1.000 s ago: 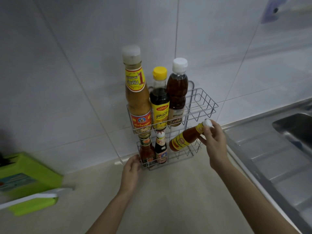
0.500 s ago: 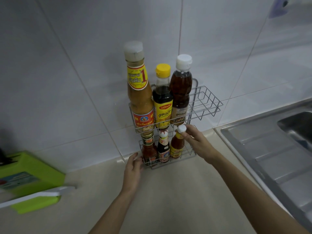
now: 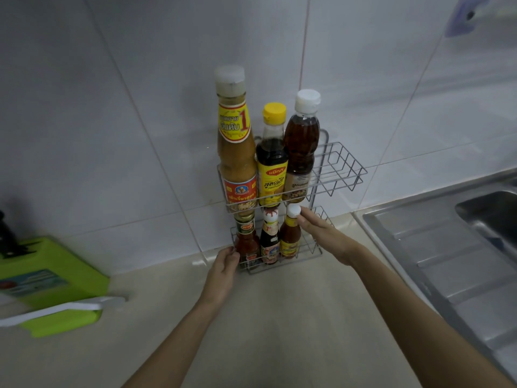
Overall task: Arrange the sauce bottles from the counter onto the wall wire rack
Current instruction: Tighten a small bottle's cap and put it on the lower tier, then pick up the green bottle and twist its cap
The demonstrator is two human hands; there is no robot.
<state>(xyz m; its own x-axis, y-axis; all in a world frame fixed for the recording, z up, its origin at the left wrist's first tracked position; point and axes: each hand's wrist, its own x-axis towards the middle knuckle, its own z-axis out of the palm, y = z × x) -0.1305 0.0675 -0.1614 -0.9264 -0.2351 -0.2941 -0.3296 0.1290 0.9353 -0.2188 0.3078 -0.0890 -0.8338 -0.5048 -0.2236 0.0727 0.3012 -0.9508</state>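
Green knife block [image 3: 42, 278] sat far left on counter [image 3: 265, 331], white-handled tool [image 3: 61, 308] lying across its front. Left hand [image 3: 223, 271] rested at wire rack [image 3: 340, 170] lower-left corner, fingers curled loosely against the wire, holding no bottle. Upper tier: tall tan-sauce bottle [image 3: 236, 152], red-yellow label with big "1" and Thai text; dark-sauce bottle [image 3: 272, 163], yellow cap, yellow label, Thai script; brown-liquid bottle [image 3: 302, 147], white cap. Lower tier: red chili bottle [image 3: 246, 240], dark bottle [image 3: 270, 239], small orange-sauce bottle [image 3: 291, 236] upright. Right hand [image 3: 321, 235] fingertips pinched narrowly at its white cap. Steel sink [image 3: 461, 247] at right.
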